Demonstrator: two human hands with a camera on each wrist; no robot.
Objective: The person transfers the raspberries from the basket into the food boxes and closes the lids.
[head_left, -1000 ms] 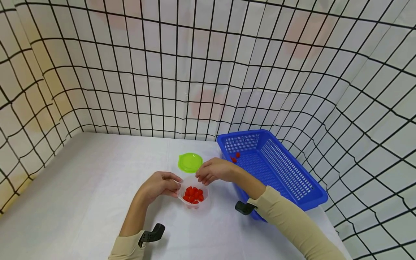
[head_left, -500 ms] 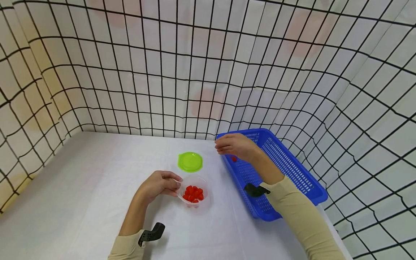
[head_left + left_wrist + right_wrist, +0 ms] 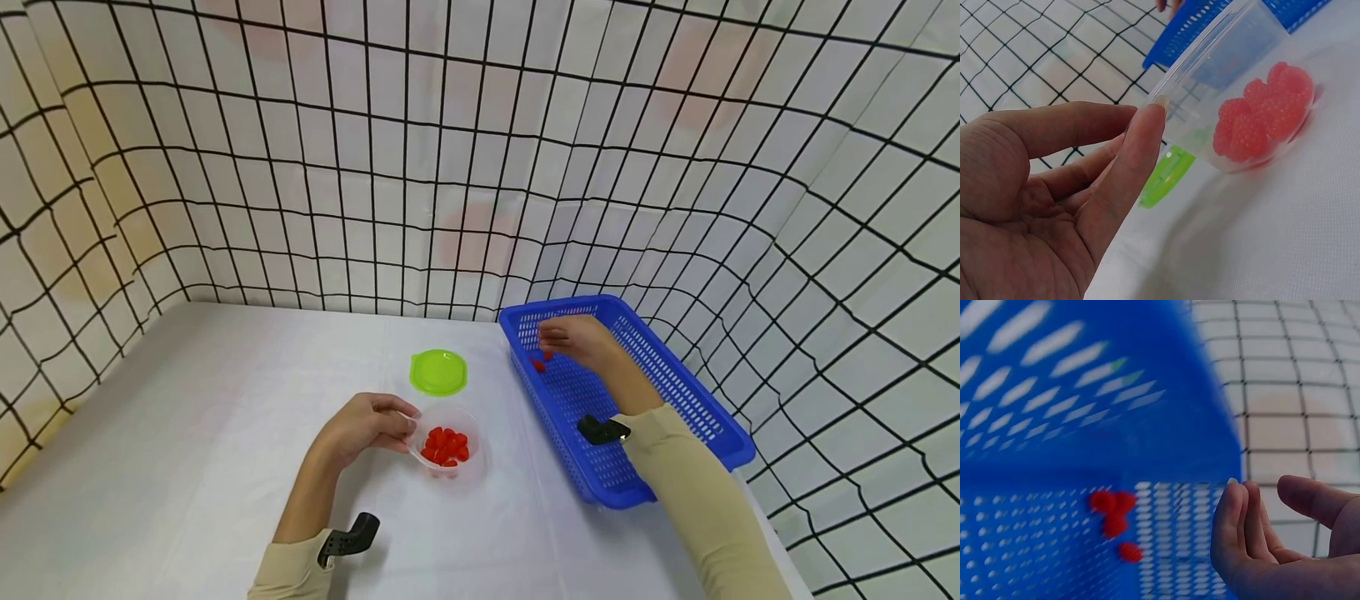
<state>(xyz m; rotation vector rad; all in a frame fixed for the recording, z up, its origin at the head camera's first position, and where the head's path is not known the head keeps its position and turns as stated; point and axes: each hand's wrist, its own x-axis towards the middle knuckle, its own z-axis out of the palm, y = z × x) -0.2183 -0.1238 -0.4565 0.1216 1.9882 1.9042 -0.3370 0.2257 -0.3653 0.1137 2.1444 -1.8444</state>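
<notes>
My left hand (image 3: pixel 367 429) pinches the rim of a clear plastic tub (image 3: pixel 1200 94) between thumb and fingers. The tub stands on the white table with several red raspberries (image 3: pixel 1266 112) at its bottom. Over the far left part of a blue plastic basket (image 3: pixel 585 454) is my right hand (image 3: pixel 577 339). Its fingers are loosely bent, with a gap to the thumb and nothing between them. Several loose raspberries (image 3: pixel 1114 512) lie in the basket's corner, apart from the fingers in the right wrist view. Behind the tub a green lid (image 3: pixel 438 372) lies flat.
A black wire grid (image 3: pixel 405 175) before white sheeting rises at the back and both sides of the table (image 3: pixel 187 433). The basket stands on the right, close to the grid. Black wrist mounts (image 3: pixel 350 536) sit on both sleeves.
My right hand has moved from beside the tub, up and right over the basket's rim, to above its inside. My left hand keeps its hold on the tub, which stays in place.
</notes>
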